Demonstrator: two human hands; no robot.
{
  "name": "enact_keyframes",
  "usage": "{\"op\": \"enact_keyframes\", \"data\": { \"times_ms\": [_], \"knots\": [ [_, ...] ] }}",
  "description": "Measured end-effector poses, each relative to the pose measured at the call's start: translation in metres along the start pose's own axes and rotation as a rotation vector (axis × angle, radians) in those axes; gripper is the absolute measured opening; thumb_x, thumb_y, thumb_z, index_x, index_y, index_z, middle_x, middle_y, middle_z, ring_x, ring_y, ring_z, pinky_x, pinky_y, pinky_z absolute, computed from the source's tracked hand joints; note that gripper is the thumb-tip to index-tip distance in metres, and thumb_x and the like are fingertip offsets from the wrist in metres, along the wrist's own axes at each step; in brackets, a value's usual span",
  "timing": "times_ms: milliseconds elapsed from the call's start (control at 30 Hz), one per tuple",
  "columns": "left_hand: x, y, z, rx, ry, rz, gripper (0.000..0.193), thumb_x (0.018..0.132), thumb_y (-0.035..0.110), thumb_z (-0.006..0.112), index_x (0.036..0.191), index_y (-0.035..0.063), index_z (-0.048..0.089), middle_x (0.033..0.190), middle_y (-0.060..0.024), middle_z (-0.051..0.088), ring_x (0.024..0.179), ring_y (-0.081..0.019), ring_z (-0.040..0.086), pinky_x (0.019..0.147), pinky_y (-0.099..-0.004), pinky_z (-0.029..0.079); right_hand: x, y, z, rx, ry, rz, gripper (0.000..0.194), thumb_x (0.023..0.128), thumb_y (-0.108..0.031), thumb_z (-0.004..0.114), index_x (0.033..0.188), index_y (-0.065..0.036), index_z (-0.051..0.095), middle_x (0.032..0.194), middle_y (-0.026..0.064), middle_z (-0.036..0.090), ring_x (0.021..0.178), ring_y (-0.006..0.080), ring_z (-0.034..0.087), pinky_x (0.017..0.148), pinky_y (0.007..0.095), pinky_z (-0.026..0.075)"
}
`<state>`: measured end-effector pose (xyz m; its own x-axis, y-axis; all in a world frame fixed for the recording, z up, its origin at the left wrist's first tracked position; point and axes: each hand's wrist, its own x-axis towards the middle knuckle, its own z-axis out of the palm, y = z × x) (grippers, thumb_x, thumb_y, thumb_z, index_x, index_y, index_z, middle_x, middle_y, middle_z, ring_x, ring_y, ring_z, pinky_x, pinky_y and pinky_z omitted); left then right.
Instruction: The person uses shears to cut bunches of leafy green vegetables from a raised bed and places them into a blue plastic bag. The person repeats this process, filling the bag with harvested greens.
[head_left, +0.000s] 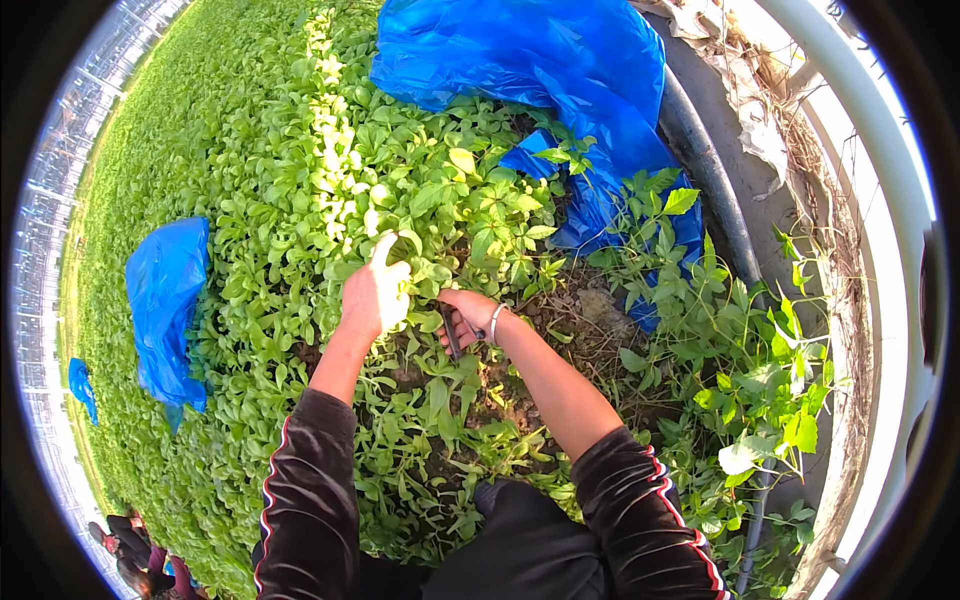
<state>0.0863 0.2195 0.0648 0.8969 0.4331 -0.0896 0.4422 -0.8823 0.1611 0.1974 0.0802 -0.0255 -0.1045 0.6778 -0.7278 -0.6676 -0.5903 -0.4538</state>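
Observation:
My left hand (377, 294) reaches into a dense bed of leafy greens (277, 262), back of the hand up. Its index finger and thumb are spread beside a broad leaf (411, 241); the other fingers are hidden, so I cannot tell whether they grip a stem. Just to the right, my right hand (474, 313) is closed around a dark hand tool (450, 330), perhaps scissors, low among the plants. The tool's working end is not clearly visible. A pale bracelet (496, 321) circles the right wrist.
Blue plastic sheeting or bags lie ahead (525, 52) and at left (169, 300). Bare soil (592, 307) shows to the right, near vines (675, 345). A dark pipe (709, 157) and a low wall edge the bed. People (142, 555) are at lower left.

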Motion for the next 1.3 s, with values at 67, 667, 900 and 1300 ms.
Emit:
{"op": "enact_keyframes", "data": {
  "times_ms": [67, 667, 900, 1300],
  "knots": [
    [0.003, -0.006, 0.0, 0.037, -0.032, 0.002, 0.021, 0.068, 0.017, 0.065, 0.089, 0.0133, 0.065, 0.105, -0.0085, 0.058, 0.066, -0.0256, 0.06, 0.059, -0.0368, 0.05, -0.005, -0.003, 0.0, -0.102, -0.013, 0.009, 0.05, 0.091, -0.045, 0.047, 0.103, 0.003, 0.047, 0.086, 0.0197, 0.059, 0.072, 0.0305, 0.064, 0.067, 0.0482, 0.058],
    [0.002, -0.029, -0.002, -0.005, -0.108, 0.057, 0.033, 0.072, 0.02, 0.063, 0.104, 0.014, 0.063, 0.102, -0.0117, 0.063, 0.073, -0.0289, 0.062, 0.065, -0.0371, 0.051, -0.031, 0.028, -0.001, -0.062, -0.114, 0.129, 0.056, 0.089, -0.052, 0.05, 0.098, 0.004, 0.055, 0.085, 0.0176, 0.063, 0.08, 0.0319, 0.067, 0.071, 0.0451, 0.057],
    [0.001, -0.041, 0.004, -0.139, -0.175, -0.086, 0.021, 0.069, 0.017, 0.067, 0.087, 0.0086, 0.06, 0.128, -0.0091, 0.054, 0.082, -0.0319, 0.062, 0.071, -0.0393, 0.051, 0.011, -0.001, 0.02, -0.078, 0.051, 0.051, 0.05, 0.09, -0.048, 0.047, 0.087, 0.002, 0.054, 0.073, 0.0134, 0.059, 0.058, 0.0244, 0.06, 0.057, 0.0412, 0.054],
    [-0.07, -0.117, 0.008, -1.837, 0.187, -0.574, 0.055, 0.083, 0.024, 0.068, 0.13, 0.0067, 0.047, 0.119, -0.0109, 0.059, 0.105, -0.0249, 0.059, 0.088, -0.0425, 0.052, -0.075, 0.073, 0.018, 0.029, 0.113, -0.346, 0.03, 0.089, -0.031, 0.059, 0.079, -0.003, 0.052, 0.06, 0.0068, 0.056, 0.045, 0.0171, 0.055, 0.044, 0.0308, 0.045]
  ]
}}
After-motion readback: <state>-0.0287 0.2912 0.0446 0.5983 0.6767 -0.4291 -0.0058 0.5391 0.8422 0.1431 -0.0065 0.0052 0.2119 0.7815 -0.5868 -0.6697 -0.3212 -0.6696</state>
